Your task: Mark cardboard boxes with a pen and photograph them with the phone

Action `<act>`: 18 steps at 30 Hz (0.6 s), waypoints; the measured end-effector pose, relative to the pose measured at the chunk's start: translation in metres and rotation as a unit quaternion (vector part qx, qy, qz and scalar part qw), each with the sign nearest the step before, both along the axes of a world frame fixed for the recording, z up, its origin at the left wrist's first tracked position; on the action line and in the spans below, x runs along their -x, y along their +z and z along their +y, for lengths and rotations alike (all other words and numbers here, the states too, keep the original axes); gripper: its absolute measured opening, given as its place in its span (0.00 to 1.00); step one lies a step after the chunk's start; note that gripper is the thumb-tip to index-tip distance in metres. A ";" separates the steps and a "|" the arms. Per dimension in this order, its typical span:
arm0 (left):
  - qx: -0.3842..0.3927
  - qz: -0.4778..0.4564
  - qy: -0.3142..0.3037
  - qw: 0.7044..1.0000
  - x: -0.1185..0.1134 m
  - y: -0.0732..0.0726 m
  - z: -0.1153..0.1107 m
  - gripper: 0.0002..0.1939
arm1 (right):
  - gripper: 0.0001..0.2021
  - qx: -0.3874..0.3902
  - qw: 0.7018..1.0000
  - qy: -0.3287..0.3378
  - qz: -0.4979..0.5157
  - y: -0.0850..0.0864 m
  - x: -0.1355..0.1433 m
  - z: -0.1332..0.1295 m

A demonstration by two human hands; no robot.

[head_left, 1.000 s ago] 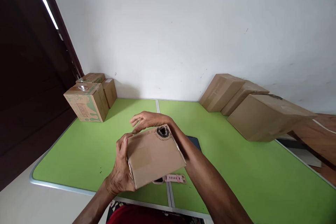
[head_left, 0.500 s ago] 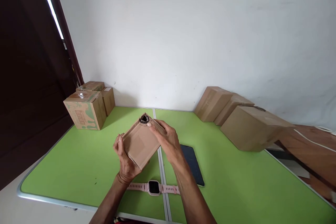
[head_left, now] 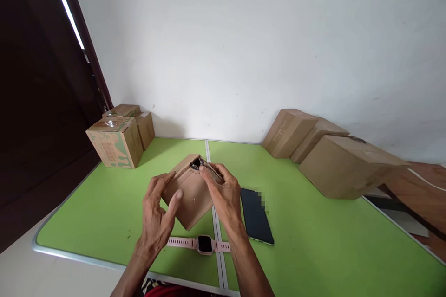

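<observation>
A small cardboard box (head_left: 191,197), tilted, is held above the table; a ragged dark hole shows at its far corner. My right hand (head_left: 225,192) grips the box's right side, its thumb beside the hole and its fingers over the far edge. On the left side, my left hand (head_left: 156,211) has its fingers against the box's edge and its thumb raised, spread apart from them. Nearer me lies a pink watch (head_left: 205,244) with its strap stretched out flat. A dark tablet or phone (head_left: 257,216) rests to the right of my right hand.
The green folding table (head_left: 306,241) has a pale seam down its middle. Several cardboard boxes stand at the back: a printed one (head_left: 113,148) in the left group, a large plain one (head_left: 334,167) in the right group. A white wall (head_left: 230,55) rises behind.
My left hand has loosened from under the box and moved left, its thumb now lifted. The box has tipped so more of its left side shows. The view has shifted slightly.
</observation>
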State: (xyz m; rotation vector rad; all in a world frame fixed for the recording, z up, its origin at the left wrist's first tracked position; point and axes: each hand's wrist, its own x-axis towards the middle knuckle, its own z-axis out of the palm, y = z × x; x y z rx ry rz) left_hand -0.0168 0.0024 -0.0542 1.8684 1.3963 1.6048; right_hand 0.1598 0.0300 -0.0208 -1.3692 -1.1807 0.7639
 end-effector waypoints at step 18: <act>0.168 0.071 0.167 0.969 -0.030 0.045 0.015 0.08 | 0.19 -0.072 0.996 -0.047 -0.038 -0.016 0.028 -0.017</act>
